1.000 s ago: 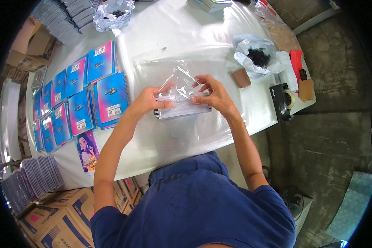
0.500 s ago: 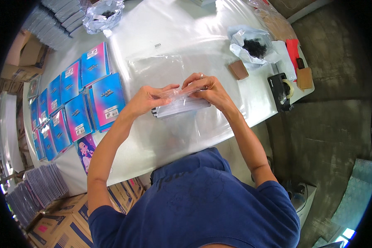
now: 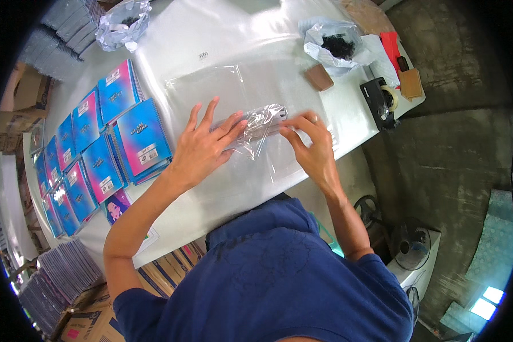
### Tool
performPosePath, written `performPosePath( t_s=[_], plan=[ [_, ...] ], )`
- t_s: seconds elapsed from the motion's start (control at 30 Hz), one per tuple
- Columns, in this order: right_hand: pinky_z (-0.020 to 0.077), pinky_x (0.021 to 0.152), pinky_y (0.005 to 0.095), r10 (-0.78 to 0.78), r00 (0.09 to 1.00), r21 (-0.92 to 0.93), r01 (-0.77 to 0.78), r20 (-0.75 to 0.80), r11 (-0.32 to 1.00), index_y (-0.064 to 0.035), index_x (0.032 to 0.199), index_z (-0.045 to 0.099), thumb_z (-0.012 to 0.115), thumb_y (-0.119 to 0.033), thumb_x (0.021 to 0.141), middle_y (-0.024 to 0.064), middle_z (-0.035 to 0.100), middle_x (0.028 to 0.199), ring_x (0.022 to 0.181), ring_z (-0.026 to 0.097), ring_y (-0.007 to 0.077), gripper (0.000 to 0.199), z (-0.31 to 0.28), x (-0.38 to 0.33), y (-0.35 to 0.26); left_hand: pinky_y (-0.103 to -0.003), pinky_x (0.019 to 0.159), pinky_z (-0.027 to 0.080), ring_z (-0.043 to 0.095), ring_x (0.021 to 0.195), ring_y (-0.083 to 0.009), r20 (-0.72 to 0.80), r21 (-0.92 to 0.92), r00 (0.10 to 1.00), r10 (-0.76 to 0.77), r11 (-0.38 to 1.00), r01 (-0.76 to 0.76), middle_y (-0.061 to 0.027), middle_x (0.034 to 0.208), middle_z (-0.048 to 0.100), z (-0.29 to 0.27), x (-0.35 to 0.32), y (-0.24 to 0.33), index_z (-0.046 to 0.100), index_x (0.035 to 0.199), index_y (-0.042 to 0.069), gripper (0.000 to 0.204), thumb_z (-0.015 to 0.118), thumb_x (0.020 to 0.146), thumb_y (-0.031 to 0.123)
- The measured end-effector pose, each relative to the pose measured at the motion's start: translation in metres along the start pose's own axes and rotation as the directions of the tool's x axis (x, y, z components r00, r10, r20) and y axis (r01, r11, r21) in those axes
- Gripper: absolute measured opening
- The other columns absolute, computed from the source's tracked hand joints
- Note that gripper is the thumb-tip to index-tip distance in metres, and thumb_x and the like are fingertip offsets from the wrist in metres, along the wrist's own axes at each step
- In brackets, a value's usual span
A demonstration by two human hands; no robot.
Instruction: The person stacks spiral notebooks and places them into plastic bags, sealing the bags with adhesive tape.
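Film point(image 3: 253, 149) is now crumpled over the bundle point(image 3: 263, 122) on the table point(image 3: 179, 212); its pale side, seen earlier, is covered. The bundle's left end is touched by the splayed left hand point(image 3: 200, 149); whether anything is pinched by the blurred right hand point(image 3: 312, 147), opposite, cannot be told.
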State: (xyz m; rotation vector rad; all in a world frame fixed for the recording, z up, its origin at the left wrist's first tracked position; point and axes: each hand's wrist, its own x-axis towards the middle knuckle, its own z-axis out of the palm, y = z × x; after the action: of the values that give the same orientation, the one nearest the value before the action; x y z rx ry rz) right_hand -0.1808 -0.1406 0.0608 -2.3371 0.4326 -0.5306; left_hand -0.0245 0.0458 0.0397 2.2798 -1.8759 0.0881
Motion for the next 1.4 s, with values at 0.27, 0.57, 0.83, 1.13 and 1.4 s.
performPosePath(
  t_s=[0.27, 0.57, 0.83, 1.13, 1.4],
  plan=[
    [0.0470, 0.068, 0.0263, 0.479, 0.782, 0.534, -0.623, 0.400, 0.571, 0.0049, 0.084, 0.065, 0.061, -0.020, 0.093, 0.0073, 0.065, 0.079, 0.075, 0.060, 0.0123, 0.026, 0.047, -0.028, -0.021, -0.055, 0.106, 0.032, 0.042, 0.128, -0.0400, -0.147, 0.003, 0.987, 0.062, 0.998, -0.063, 0.0014, 0.139, 0.049, 0.009, 0.001, 0.003, 0.058, 0.129, 0.025, 0.056, 0.073, 0.075, 0.019],
    [0.0492, 0.068, 0.0282, 0.339, 0.916, 0.761, -0.373, 0.213, 0.530, 0.0054, 0.086, 0.066, 0.061, -0.015, 0.093, 0.0095, 0.066, 0.077, 0.070, 0.060, 0.0149, 0.022, 0.107, -0.043, 0.036, -0.055, 0.107, 0.030, 0.039, 0.130, -0.0417, 0.024, 0.012, 0.998, 0.052, 0.999, -0.052, -0.0059, 0.142, 0.046, -0.004, 0.005, -0.001, 0.047, 0.138, 0.023, 0.070, 0.073, 0.074, 0.032],
    [0.0500, 0.068, 0.0301, 0.292, 0.926, 0.709, -0.373, 0.240, 0.598, 0.0013, 0.087, 0.069, 0.064, -0.016, 0.090, 0.0067, 0.066, 0.076, 0.073, 0.061, 0.0135, 0.018, 0.099, -0.039, 0.040, -0.054, 0.114, 0.019, 0.036, 0.136, -0.0321, 0.415, -0.344, 0.892, -0.178, 0.877, 0.335, -0.0195, 0.146, 0.038, -0.007, 0.052, -0.006, 0.026, 0.148, 0.014, 0.094, 0.076, 0.072, 0.034],
    [0.0483, 0.071, 0.0283, 0.320, 0.867, -0.151, -0.400, -0.381, 0.904, 0.0008, 0.081, 0.073, 0.073, -0.008, 0.075, 0.0081, 0.070, 0.088, 0.079, 0.063, 0.0132, 0.011, -0.240, -0.028, 0.330, -0.052, 0.114, 0.019, 0.032, 0.139, -0.0299, 0.395, -0.278, 0.861, -0.320, 0.852, 0.443, -0.0127, 0.151, 0.034, -0.012, 0.052, 0.012, 0.028, 0.148, 0.012, 0.096, 0.078, 0.065, 0.021],
    [0.0453, 0.094, 0.0534, 0.689, 0.525, 0.187, -0.842, 0.500, 0.505, -0.0014, 0.109, 0.065, 0.072, -0.028, 0.085, 0.0118, 0.059, 0.120, 0.121, 0.048, 0.0242, 0.036, -0.320, 0.003, 0.457, -0.038, 0.115, 0.020, 0.030, 0.141, -0.0288, 0.461, -0.368, 0.796, -0.393, 0.731, 0.574, -0.0119, 0.151, 0.034, -0.025, 0.063, 0.022, 0.029, 0.147, 0.006, 0.097, 0.075, 0.061, 0.015]
  ],
)
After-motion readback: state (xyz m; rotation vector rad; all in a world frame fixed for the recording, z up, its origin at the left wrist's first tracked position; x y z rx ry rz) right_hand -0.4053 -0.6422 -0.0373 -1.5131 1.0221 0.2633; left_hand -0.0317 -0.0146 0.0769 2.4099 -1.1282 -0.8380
